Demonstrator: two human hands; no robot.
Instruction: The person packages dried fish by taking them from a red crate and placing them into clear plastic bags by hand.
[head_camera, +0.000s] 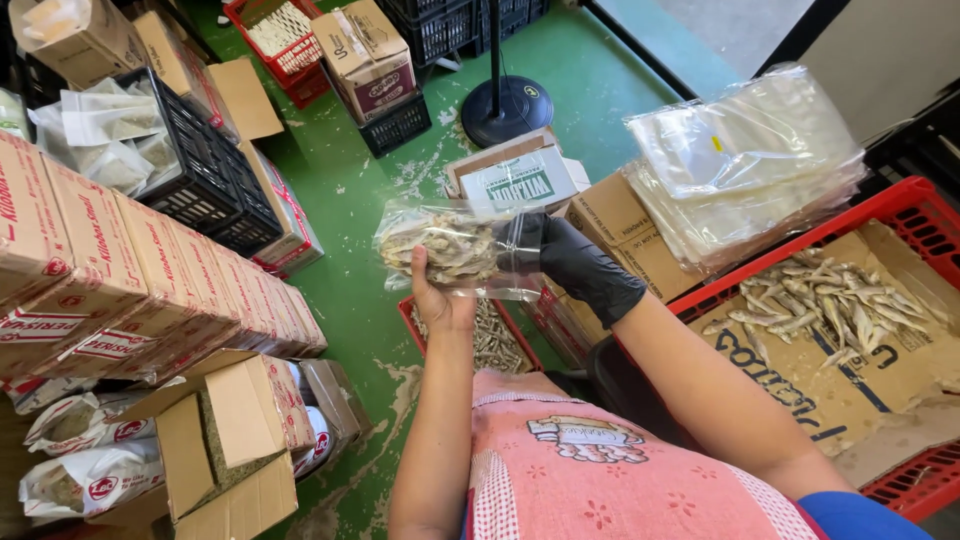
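Holding a clear plastic bag of small dried silvery fish (450, 248) up in front of me, above the green painted floor (350, 190). My bare left hand (437, 295) cups it from below, fingers closed on the underside. My right hand in a black glove (570, 262) pinches the bag's open end shut.

Handling: the bag looks light. The film is thin, soft and likely slippery; the fish are stiff and brittle, so squeezing could snap them. Best hold is underneath the load plus the gathered mouth.

Around me:
- Right: red plastic crate lined with brown cardboard (905, 215), loose fish lying on it.
- Behind it: stack of empty clear plastic bags (745, 165) on a brown carton.
- Left: row of tan cartons with red lettering (140, 280), stood on edge.
- Lower left: white sacks with round red labels (85, 485).
- Ahead: white-and-green printed box (520, 180) beside a black round stand base (505, 105).
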